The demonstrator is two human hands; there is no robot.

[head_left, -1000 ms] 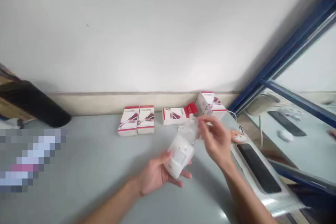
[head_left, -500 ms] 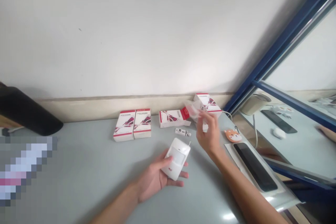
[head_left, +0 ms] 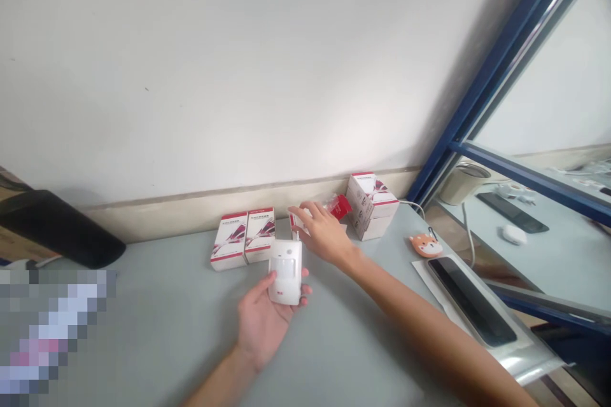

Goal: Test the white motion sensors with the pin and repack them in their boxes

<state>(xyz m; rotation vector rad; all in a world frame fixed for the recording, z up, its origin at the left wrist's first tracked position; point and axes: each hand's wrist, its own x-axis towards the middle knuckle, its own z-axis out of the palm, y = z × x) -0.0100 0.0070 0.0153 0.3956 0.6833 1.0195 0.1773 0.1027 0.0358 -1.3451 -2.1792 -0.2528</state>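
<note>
My left hand [head_left: 261, 321] lies palm up over the grey table [head_left: 157, 324] and holds a white sensor unit [head_left: 285, 270] upright, thumb on its front. My right hand [head_left: 321, 231] reaches past it to the open red-and-white box [head_left: 340, 206] lying by the wall, fingers spread over the box, which is mostly hidden behind the hand. I cannot see anything in the right hand.
Two shut red-and-white boxes [head_left: 243, 237] lie side by side at the wall. Two more boxes [head_left: 372, 203] are stacked to the right. An orange fox-shaped tag [head_left: 424, 244] and a black phone [head_left: 470, 299] on a plastic sleeve lie at right. A black object [head_left: 57, 229] sits far left.
The clear plastic bag came off the sensor unit. My right hand carried the bag to the back and now rests over the open box. My left hand moved the sensor left.
</note>
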